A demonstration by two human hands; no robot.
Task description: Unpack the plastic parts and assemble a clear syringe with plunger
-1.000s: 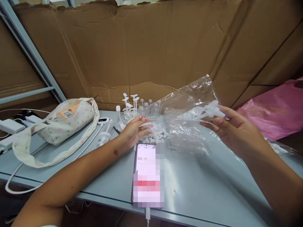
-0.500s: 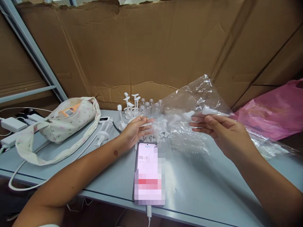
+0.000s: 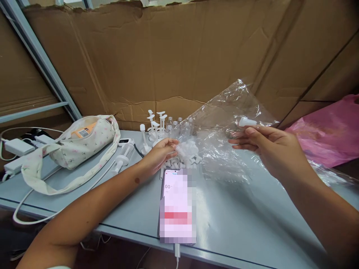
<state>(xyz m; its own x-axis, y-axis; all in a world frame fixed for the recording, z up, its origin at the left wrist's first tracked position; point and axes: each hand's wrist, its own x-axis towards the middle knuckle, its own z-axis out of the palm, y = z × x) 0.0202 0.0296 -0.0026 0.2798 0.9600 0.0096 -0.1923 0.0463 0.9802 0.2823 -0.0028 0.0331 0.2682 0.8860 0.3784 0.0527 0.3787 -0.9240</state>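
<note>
A large clear plastic bag [image 3: 224, 112] stretches between my hands above the table. My right hand [image 3: 269, 144] pinches its right side, thumb against fingers. One white plastic piece [image 3: 247, 121], like a small nozzle or cap, shows in the bag just above those fingers. My left hand [image 3: 164, 153] is closed at the bag's left end, its fingertips partly hidden. Beside it is a cluster of translucent white pieces [image 3: 189, 149]. Below and around that, small white plastic parts [image 3: 176, 163] lie in a heap on the table.
White pump heads [image 3: 153, 127] and clear bottles [image 3: 182, 127] stand behind the left hand. A phone [image 3: 178, 205] with a cable lies in front. Leftward are a white syringe-like device [image 3: 123, 155], a floral bag [image 3: 86, 145] and chargers [image 3: 18, 147]. A pink plastic bag [image 3: 328, 130] is at right.
My right hand has moved slightly up and right, lifting the bag. A white piece near its fingertips is no longer there; one stays above the fingers. My left fingers have curled in.
</note>
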